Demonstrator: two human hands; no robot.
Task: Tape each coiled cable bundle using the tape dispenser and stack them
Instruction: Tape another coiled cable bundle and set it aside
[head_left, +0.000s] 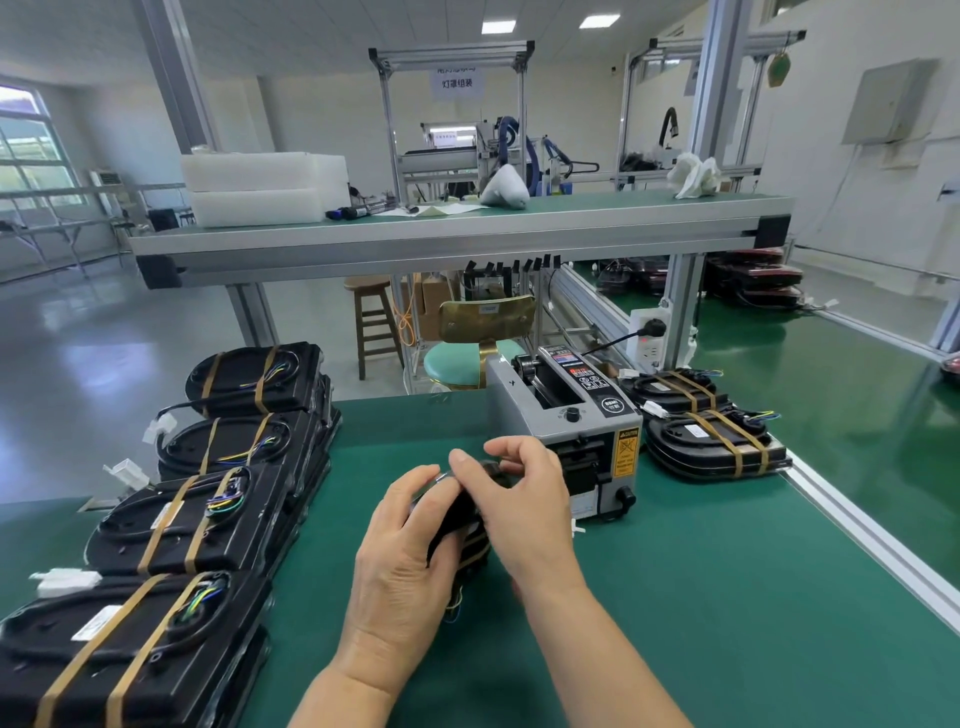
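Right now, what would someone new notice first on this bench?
The left hand and right hand hold a black bundle mid-table, just before the grey tape dispenser. Stacks of taped bundles line the left edge; two smaller piles sit right of the dispenser.

Between my fingers (470, 470) sits a matt black plastic cable bundle (451, 514), strapped with dull tan paper-like tape (471, 550). Below them spreads a matt green mat (675, 597); just beyond, a smooth grey metal tape dispenser (514, 397).
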